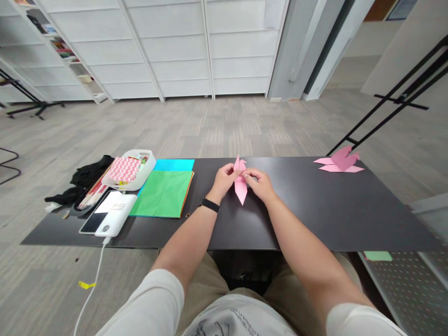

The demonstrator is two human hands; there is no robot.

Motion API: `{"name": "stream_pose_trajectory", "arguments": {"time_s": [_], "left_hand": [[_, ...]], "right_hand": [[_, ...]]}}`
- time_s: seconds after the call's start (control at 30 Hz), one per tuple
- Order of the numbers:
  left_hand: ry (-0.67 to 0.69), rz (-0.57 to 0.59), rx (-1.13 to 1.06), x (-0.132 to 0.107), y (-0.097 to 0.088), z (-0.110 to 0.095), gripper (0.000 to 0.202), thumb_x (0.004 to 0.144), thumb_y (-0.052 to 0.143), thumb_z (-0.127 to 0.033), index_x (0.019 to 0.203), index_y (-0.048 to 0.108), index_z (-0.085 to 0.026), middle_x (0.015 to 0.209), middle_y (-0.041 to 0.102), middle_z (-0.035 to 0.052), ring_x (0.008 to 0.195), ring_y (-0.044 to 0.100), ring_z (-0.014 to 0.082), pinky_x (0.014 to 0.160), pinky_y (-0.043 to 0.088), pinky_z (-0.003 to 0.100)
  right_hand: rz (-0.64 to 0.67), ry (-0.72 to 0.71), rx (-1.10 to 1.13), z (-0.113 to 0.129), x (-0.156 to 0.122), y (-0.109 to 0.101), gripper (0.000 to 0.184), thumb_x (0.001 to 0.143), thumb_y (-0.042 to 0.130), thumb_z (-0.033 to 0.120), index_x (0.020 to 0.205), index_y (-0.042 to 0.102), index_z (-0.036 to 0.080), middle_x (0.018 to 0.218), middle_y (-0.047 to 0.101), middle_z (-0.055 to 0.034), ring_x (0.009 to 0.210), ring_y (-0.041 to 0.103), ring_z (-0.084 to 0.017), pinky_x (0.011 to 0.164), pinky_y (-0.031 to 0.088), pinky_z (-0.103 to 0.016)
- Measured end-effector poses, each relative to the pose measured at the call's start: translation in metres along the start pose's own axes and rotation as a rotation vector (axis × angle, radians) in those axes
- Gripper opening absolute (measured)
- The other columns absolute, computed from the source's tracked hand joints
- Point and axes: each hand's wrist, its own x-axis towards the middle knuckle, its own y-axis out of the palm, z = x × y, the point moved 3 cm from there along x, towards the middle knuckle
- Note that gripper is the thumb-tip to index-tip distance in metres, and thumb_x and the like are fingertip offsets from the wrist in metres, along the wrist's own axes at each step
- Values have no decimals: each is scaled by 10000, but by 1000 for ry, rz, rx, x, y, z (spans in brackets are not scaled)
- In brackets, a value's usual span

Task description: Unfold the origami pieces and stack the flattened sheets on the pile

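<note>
The pink folded paper (241,187) is pinched between my 2 hands, just above the dark table (315,210). Its long point hangs below my fingertips and 2 short tips stand up above them. I judge it feather-light, thin and quick to take a crease. It would crumple under a hard squeeze, so the place to take it is the layered middle, where the folds stack and it is stiffest, not the flimsy tips.

My left hand (224,179) is closed on its left edge, thumb and fingers (231,171) nipped together on the paper. My right hand (259,183) curls the same way on the right edge, nearly shut with only paper in between.

Well off to the right of my fingers lies another pink folded shape (340,162). To their left is a green sheet (163,193) over a blue sheet (175,164), and beyond those a white tray (131,179) and a power bank (115,213).
</note>
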Motion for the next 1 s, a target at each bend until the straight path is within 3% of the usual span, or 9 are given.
{"name": "stream_pose_trajectory", "arguments": {"time_s": [0.13,0.27,0.4,0.53,0.73,0.9,1.0], "left_hand": [[9,-39,-43,-1,-7,-5,432,840,840,-573,845,702,-163,826,698,6,760,613,132,742,489,251],[-23,-44,-144,-2,-9,-16,469,816,867,-594,975,734,-173,907,742,23,807,661,143,785,538,265],[-113,60,-230,-6,2,-19,467,801,893,-579,962,727,-173,870,737,19,742,678,145,766,588,302],[-171,172,-239,-12,12,-17,463,771,924,-553,883,700,-164,840,734,18,716,684,145,733,603,310],[-210,227,-206,-16,14,-14,465,766,931,-538,840,679,-154,790,674,-11,673,620,104,689,592,285],[-202,296,-112,-20,18,-16,464,773,916,-561,838,689,-161,774,667,1,680,630,126,683,574,299],[-175,317,-45,-22,19,-21,466,786,899,-569,803,666,-166,753,646,-4,674,613,125,670,540,283]], "right_hand": [[26,-45,84,6,0,2,177,987,651,388,877,718,267,1082,772,-49,1047,720,-243,993,548,-424],[-91,66,279,1,2,-1,201,971,708,474,1024,667,285,1206,741,-54,1087,721,-231,1006,563,-424],[-105,140,333,0,5,-4,365,920,766,567,1161,696,301,1144,768,-59,1090,722,-246,1002,581,-436],[-104,142,354,4,5,-5,432,861,830,588,1187,747,316,1132,780,-49,1075,716,-243,977,593,-423],[-142,210,409,2,7,-9,369,796,882,603,987,807,297,996,787,-25,924,706,-211,916,590,-387],[-189,233,388,-2,8,-13,438,773,863,683,780,736,264,796,702,3,757,621,-177,784,559,-339],[-175,250,387,-4,8,-13,458,778,859,687,756,703,257,756,656,18,721,584,-164,759,538,-320]]}}
